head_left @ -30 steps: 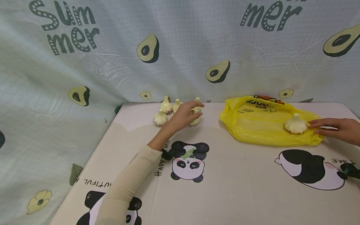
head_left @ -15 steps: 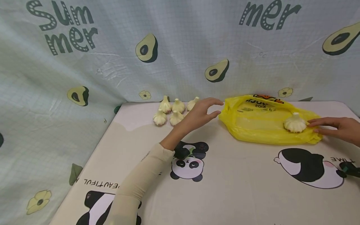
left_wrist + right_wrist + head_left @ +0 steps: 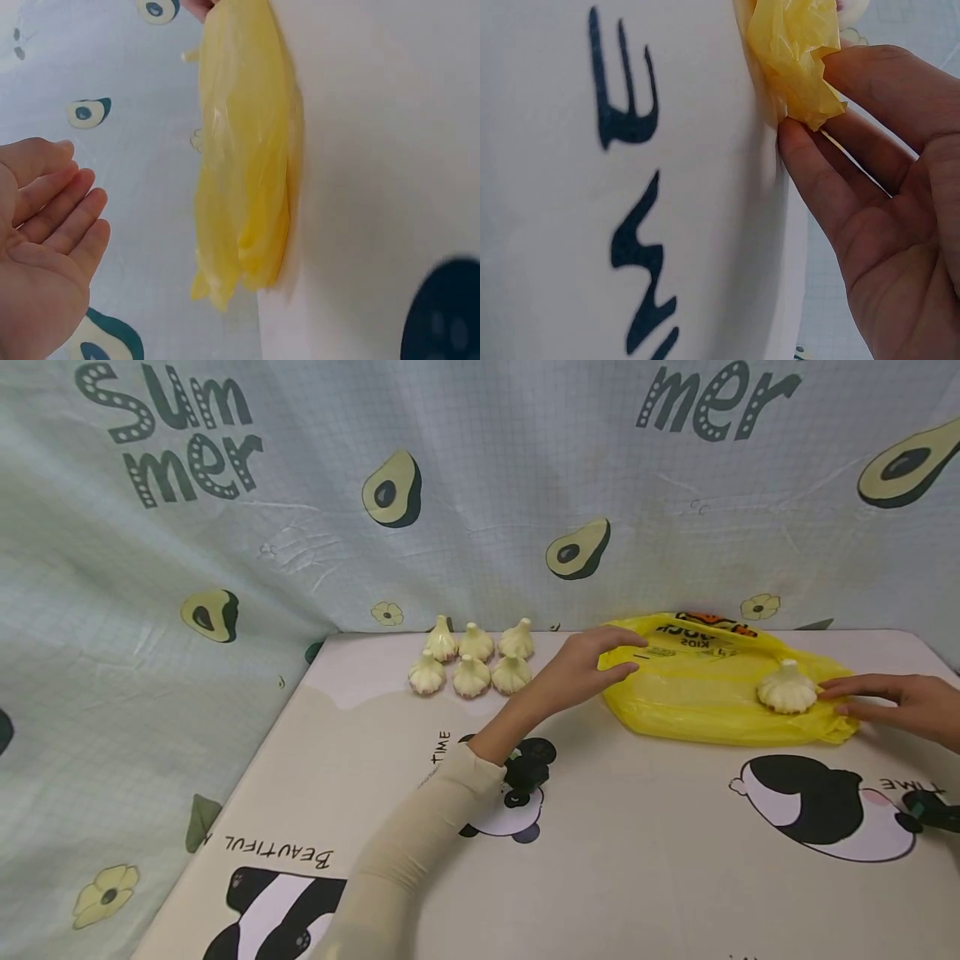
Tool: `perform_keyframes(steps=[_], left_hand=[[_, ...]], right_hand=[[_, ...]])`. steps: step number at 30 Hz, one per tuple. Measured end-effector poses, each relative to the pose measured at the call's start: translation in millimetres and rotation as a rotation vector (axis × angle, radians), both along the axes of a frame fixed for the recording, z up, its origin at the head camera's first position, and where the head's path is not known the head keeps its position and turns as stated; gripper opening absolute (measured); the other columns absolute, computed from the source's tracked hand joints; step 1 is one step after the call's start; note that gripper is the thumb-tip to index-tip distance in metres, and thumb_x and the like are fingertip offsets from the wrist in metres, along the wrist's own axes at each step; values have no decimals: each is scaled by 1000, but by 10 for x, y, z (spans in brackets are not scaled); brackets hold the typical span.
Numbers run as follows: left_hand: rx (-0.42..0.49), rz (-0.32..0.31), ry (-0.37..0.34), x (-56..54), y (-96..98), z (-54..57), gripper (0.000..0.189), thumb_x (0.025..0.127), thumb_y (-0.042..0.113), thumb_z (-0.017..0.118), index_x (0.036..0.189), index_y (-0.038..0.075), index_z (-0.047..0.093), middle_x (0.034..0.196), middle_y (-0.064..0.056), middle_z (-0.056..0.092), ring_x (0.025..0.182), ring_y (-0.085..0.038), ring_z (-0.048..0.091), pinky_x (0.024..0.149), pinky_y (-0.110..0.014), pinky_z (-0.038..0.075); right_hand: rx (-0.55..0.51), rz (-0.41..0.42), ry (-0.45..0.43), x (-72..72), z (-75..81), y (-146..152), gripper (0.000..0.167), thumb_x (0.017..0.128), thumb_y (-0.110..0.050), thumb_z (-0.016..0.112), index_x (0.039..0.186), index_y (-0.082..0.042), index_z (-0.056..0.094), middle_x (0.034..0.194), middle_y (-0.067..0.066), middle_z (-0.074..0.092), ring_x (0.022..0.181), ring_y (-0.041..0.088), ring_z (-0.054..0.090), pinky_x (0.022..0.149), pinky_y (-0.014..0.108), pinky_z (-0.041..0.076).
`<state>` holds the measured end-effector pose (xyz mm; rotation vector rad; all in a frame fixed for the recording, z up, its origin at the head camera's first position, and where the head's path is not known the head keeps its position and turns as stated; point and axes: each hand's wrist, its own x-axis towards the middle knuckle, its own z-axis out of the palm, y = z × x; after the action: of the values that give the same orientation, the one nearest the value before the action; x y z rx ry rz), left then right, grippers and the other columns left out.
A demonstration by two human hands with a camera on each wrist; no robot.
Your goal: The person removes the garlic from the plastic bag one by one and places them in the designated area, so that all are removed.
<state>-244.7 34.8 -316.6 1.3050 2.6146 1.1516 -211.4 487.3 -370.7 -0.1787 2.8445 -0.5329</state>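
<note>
My left hand (image 3: 577, 668) reaches over the left end of a yellow plastic bag (image 3: 675, 702), fingers relaxed and parted from the thumb. Nothing is in that palm in the left wrist view, where the bag (image 3: 244, 150) stands apart from the hand (image 3: 52, 225). One garlic bulb (image 3: 787, 687) rests on the bag's right part. Beside it, my right hand (image 3: 900, 702) has thumb and fingers on either side of the bag's right end. In the right wrist view the hand (image 3: 900, 172) holds the crumpled yellow end (image 3: 795, 60) between thumb and fingers.
Several garlic bulbs (image 3: 471, 677) sit in two rows at the back left of the table. The tabletop (image 3: 637, 860) carries panda prints. A curtain (image 3: 480, 485) with avocado prints hangs behind and at the left.
My left hand has moved right, from the garlic rows to the bag's left end, uncovering the bulbs. My right hand and the bulb on the bag have stayed in place.
</note>
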Motion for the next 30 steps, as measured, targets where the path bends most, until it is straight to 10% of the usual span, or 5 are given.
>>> perform_keyframes(steps=[7, 30], left_hand=[[111, -52, -145, -71, 224, -58, 38, 103, 18, 62, 140, 8, 60, 140, -4, 61, 131, -7, 54, 107, -13, 38], [92, -83, -248, -210, 1025, -63, 42, 101, 18, 66, 141, 9, 58, 143, 1, 58, 126, 0, 55, 101, -7, 39]], right_hand=[[-5, -9, 13, 19, 19, -41, 58, 103, -45, 58, 133, 5, 62, 143, 43, 40, 129, 64, 31, 99, 77, 32], [8, 6, -4, -21, -3, -11, 55, 104, -43, 58, 132, 4, 62, 143, 42, 39, 126, 63, 32, 99, 77, 31]])
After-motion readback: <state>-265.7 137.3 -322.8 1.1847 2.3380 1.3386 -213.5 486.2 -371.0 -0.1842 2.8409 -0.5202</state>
